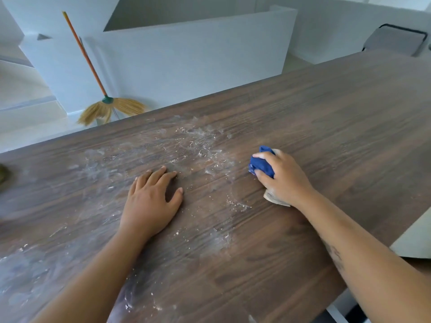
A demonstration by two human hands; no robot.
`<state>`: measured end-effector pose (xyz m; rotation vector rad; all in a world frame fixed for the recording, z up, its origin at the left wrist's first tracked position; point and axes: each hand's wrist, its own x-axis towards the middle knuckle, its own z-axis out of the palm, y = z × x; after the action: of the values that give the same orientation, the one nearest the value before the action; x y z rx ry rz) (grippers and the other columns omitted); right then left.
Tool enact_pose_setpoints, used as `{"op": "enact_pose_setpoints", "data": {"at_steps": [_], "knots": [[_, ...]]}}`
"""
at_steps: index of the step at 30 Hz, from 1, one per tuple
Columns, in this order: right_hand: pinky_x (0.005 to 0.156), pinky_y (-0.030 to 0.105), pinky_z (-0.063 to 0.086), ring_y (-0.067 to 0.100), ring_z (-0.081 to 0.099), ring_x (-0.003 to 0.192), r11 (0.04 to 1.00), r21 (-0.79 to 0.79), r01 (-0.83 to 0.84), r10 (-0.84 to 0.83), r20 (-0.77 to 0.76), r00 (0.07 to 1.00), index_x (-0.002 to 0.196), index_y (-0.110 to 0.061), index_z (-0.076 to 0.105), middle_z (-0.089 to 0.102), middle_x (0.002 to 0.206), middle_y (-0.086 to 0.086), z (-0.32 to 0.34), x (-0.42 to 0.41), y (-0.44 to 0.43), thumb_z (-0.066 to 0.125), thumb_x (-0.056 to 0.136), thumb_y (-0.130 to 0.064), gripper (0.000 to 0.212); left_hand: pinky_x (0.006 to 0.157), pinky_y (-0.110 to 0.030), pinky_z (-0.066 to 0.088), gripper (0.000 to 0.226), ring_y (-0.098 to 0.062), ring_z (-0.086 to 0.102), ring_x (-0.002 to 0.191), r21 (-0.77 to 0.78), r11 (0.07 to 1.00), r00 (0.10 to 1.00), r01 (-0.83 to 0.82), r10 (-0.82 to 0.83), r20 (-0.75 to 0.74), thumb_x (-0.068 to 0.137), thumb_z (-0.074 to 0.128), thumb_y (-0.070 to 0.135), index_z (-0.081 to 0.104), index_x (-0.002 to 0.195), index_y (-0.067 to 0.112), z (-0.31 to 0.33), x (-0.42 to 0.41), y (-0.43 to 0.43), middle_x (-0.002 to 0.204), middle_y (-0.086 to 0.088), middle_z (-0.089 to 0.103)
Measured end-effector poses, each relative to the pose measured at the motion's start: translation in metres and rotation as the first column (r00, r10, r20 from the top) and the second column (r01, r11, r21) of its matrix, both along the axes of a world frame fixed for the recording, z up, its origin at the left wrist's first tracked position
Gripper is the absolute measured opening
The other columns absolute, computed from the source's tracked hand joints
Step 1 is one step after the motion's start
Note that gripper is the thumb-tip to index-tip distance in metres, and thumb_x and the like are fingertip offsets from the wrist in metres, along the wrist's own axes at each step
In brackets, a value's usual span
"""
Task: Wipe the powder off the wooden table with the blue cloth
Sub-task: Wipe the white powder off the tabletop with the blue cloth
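The right hand (283, 177) clutched the bunched blue cloth (261, 163) on the wooden table (338, 127); the left hand (150, 201) lay flat, fingers straight, amid what looked like smeared powder (198, 141).

The person is showing a bare left forearm (93, 276) and a bare right forearm (361, 252), both lying uncovered from the near edge of the tabletop up to the wrists. A dark tattoo of small, irregular, slightly blurred marks (335, 255) is running lengthwise along the inner side of the right forearm, roughly midway along the stretch that is showing near the tabletop's right edge. The bare left hand (149, 201) and bare right hand (284, 176) are showing short, pale nails at the fingertips.
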<state>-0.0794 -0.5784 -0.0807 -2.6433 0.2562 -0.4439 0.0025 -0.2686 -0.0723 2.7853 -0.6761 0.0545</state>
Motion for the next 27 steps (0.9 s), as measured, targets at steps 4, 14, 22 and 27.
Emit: {"op": "enact_pose_setpoints", "data": {"at_steps": [4, 14, 22, 27], "knots": [[0.098, 0.022, 0.031, 0.016, 0.045, 0.119, 0.988, 0.02, -0.151, 0.151, 0.009, 0.989, 0.124, -0.029, 0.059, 0.048, 0.135, -0.003, 0.002, 0.002, 0.034, 0.064, 0.084, -0.025, 0.041, 0.117, -0.042, 0.018, 0.055, -0.019, 0.021, 0.142, -0.004, 1.0, 1.0, -0.004, 0.004, -0.003, 0.091, 0.037, 0.058, 0.04, 0.141, 0.034, 0.0, 0.0, 0.001, 0.153, 0.01, 0.032], [0.092, 0.037, 0.043, 0.025, 0.053, 0.111, 1.0, -0.002, 0.02, -0.02, 0.01, 1.0, 0.119, -0.031, 0.059, 0.054, 0.124, 0.001, 0.0, -0.015, -0.008, 0.055, 0.08, -0.042, 0.041, 0.115, -0.041, 0.021, 0.061, -0.019, 0.026, 0.138, 0.02, 1.0, 0.999, -0.007, 0.006, 0.047, 0.086, 0.028, 0.062, 0.044, 0.137, 0.033, -0.002, -0.001, -0.002, 0.151, 0.008, 0.036], [0.097, 0.004, 0.022, -0.012, 0.037, 0.117, 0.952, 0.076, -0.298, 0.302, -0.054, 0.952, 0.12, -0.036, 0.057, 0.045, 0.124, -0.027, 0.013, -0.047, 0.023, 0.065, 0.079, -0.032, 0.042, 0.115, -0.04, 0.02, 0.061, -0.018, 0.023, 0.14, 0.036, 0.999, 0.999, -0.01, 0.008, 0.041, 0.086, 0.026, 0.063, 0.041, 0.138, 0.035, -0.004, 0.001, -0.001, 0.152, 0.011, 0.033], [0.094, 0.035, 0.042, 0.023, 0.047, 0.12, 0.999, -0.03, 0.012, -0.012, -0.005, 1.0, 0.127, -0.028, 0.056, 0.05, 0.131, 0.0, 0.0, -0.005, 0.001, 0.062, 0.086, -0.031, 0.042, 0.116, -0.04, 0.019, 0.061, -0.019, 0.023, 0.14, 0.027, 0.999, 0.998, -0.022, 0.021, 0.051, 0.085, 0.026, 0.062, 0.043, 0.137, 0.035, -0.004, 0.0, -0.002, 0.152, 0.011, 0.034]]}}
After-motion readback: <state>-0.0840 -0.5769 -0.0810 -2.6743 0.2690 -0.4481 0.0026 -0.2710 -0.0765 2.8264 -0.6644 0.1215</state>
